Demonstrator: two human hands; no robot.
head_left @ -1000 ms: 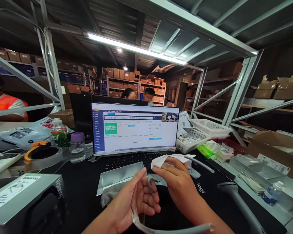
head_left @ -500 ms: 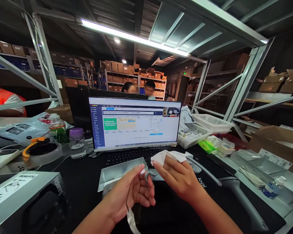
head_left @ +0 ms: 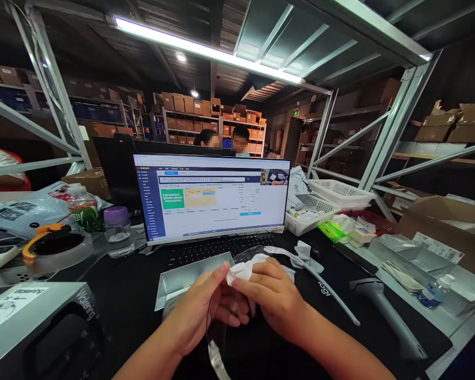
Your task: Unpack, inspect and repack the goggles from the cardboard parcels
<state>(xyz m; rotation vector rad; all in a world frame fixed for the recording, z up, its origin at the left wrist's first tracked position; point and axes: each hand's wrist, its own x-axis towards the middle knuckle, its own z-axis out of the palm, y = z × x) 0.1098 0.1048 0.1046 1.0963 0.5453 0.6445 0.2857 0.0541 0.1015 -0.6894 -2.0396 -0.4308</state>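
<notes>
My right hand (head_left: 279, 290) is closed on a crumpled white wipe (head_left: 245, 270) and presses it against what my left hand holds. My left hand (head_left: 214, 301) has its thumb and fingers closed round a small part, mostly hidden by the wipe and fingers. A thin dark strand runs down from the left palm to a clear, shiny end piece (head_left: 216, 354). Beyond my right hand, a curved pale grey strip (head_left: 320, 282) with a white piece beside it crosses the black mat. Behind my left hand stands an open silver-grey box (head_left: 174, 282).
A monitor (head_left: 217, 198) and keyboard (head_left: 186, 254) stand ahead. Right are a barcode scanner (head_left: 388, 316), white baskets (head_left: 340, 194) and a small bottle (head_left: 437, 290). Left are a tape roll (head_left: 79, 248), a purple-lidded jar (head_left: 119, 232) and a printed box (head_left: 59, 322). Two people sit behind the monitor.
My right hand has moved left and down, bringing the wipe onto the part in my left hand. The small grey hooked piece seen there before is now covered. The view has shifted slightly.
</notes>
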